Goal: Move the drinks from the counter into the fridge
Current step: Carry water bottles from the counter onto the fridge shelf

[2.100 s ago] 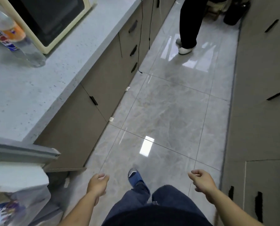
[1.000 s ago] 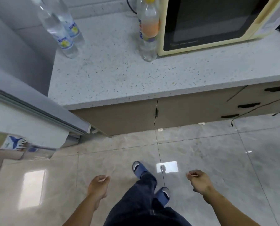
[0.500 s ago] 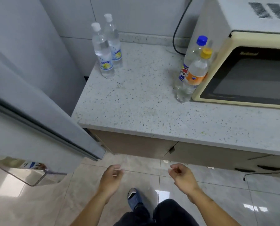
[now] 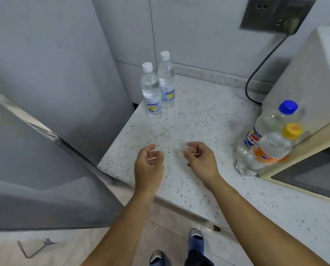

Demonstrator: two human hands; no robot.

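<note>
Fingers (image 4: 192, 145) of both hands are loosely curled, nothing held; left hand (image 4: 148, 164) and right hand (image 4: 200, 160) are raised above the worktop's (image 4: 189, 120) front left corner. Two water bottles (image 4: 151, 93) are stood upright at its back left corner; two soda bottles (image 4: 271, 143) are stood touching the microwave (image 4: 314, 93) at the right.
</note>
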